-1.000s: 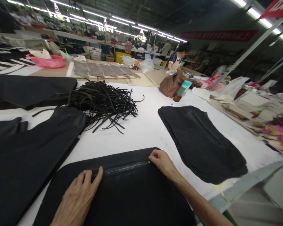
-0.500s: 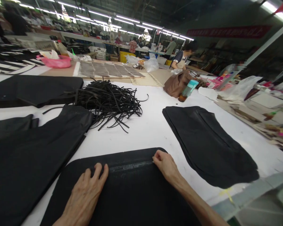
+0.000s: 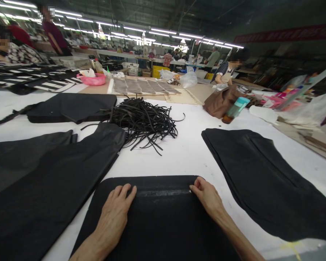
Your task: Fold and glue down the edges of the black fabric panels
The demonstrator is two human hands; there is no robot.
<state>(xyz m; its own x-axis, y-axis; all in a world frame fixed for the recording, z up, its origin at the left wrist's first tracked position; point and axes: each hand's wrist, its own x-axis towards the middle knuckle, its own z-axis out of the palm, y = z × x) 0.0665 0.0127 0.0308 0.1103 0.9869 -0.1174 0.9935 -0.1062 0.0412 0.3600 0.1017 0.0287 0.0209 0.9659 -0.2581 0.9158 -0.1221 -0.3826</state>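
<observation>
A black fabric panel [image 3: 157, 221] lies flat on the white table [image 3: 190, 156] right in front of me. A shiny glued strip [image 3: 163, 192] runs along its far edge. My left hand [image 3: 116, 214] rests flat on the panel, fingers stretched out and pressing near the strip's left end. At the strip's right end my right hand [image 3: 208, 197] has its fingers curled and pinched on the panel's edge. What the pinch holds is too small to make out.
A pile of black strips [image 3: 143, 121] lies in the middle of the table. Black panel stacks sit at the left [image 3: 43, 181], far left [image 3: 70, 107] and right [image 3: 263, 177]. A brown bag [image 3: 220, 101], a teal-capped bottle [image 3: 235, 108], a pink bowl [image 3: 93, 79] and other people stand beyond.
The view has swung to the left and the panel now sits more centred. Both hands stay on the panel's far edge, with the left fingers a little closer to the strip.
</observation>
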